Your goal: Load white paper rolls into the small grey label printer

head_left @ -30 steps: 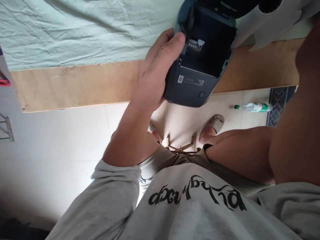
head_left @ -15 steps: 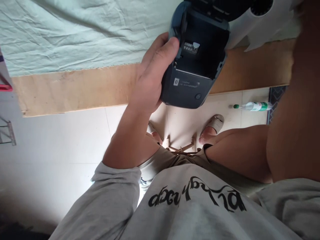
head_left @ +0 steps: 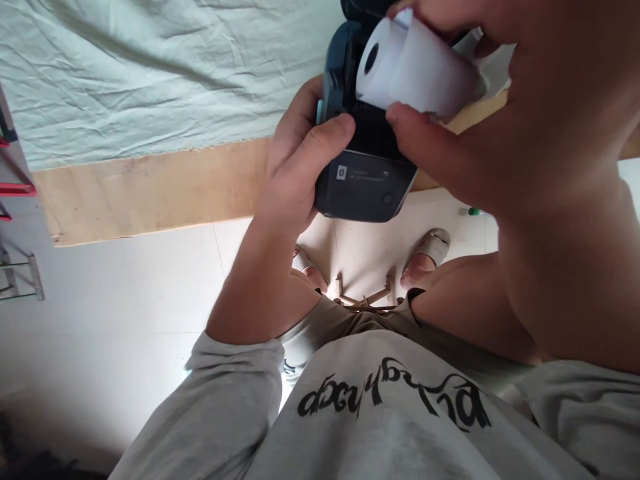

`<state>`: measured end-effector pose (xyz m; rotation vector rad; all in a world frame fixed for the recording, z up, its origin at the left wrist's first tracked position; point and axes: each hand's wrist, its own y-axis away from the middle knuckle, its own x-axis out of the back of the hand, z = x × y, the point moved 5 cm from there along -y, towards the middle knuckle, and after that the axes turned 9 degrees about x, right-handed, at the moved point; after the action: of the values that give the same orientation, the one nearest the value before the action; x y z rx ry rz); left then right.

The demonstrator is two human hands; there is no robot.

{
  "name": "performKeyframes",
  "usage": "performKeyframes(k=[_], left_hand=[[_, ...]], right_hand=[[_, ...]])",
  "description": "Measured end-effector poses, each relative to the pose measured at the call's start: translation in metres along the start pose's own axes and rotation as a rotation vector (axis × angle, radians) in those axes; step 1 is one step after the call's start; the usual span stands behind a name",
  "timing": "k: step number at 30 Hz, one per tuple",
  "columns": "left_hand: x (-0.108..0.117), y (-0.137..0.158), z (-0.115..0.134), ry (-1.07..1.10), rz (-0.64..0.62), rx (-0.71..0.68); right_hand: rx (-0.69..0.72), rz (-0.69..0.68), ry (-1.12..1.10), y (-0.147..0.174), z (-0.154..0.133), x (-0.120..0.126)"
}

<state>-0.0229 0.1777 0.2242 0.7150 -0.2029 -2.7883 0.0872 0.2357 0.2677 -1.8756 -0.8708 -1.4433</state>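
My left hand (head_left: 305,147) grips a dark portable label printer (head_left: 365,187) by its left side, thumb over the rim. The printer's lid (head_left: 363,8) stands raised at the top of the view, and its paper bay faces up. A white paper roll (head_left: 425,67) with a dark core hole is tilted over the bay, partly covering it. My right hand (head_left: 480,120) is closed around this roll, thumb at its lower edge and fingers over its top. Whether the roll touches the floor of the bay I cannot tell.
A pale green cloth (head_left: 165,73) covers the surface, which ends in a wooden edge (head_left: 165,187). Below are a tiled floor (head_left: 125,287), slippers (head_left: 434,245) and a bottle's green cap (head_left: 473,211). Red and metal frames (head_left: 20,273) stand at the far left.
My right hand has brought the paper roll leftward from the upper right, over the printer's open bay. The printer has shifted slightly left, still in my left hand.
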Motion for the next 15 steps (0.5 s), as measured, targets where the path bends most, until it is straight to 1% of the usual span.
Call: performKeyframes(k=[1, 3, 5, 7, 9, 11, 12, 14, 15], left_hand=[[-0.001, 0.000, 0.000, 0.002, -0.005, 0.001], [-0.002, 0.000, -0.001, -0.002, -0.018, -0.003], [-0.002, -0.001, -0.003, -0.015, -0.013, -0.004], [-0.001, -0.002, -0.004, -0.023, -0.003, -0.013], [0.000, -0.002, -0.003, -0.002, -0.015, -0.055], [0.000, -0.002, 0.000, 0.027, -0.085, -0.105], [-0.001, -0.002, 0.001, 0.020, -0.138, -0.118], [-0.002, -0.002, 0.002, -0.062, -0.238, -0.110], [-0.001, -0.003, 0.002, -0.113, -0.257, -0.110]], right_hand=[[0.017, 0.021, 0.029, 0.001, -0.001, 0.000], [0.054, 0.115, 0.002, 0.004, -0.001, -0.001], [0.124, 0.188, 0.008, 0.007, -0.003, -0.003], [0.169, 0.217, 0.034, 0.010, -0.007, -0.003], [0.159, 0.221, 0.043, 0.012, -0.009, -0.003], [0.181, 0.213, 0.050, 0.015, -0.013, -0.002], [0.229, 0.207, 0.050, 0.016, -0.016, -0.002], [0.350, 0.199, 0.021, 0.017, -0.021, -0.004], [0.393, 0.192, -0.008, 0.017, -0.022, -0.006]])
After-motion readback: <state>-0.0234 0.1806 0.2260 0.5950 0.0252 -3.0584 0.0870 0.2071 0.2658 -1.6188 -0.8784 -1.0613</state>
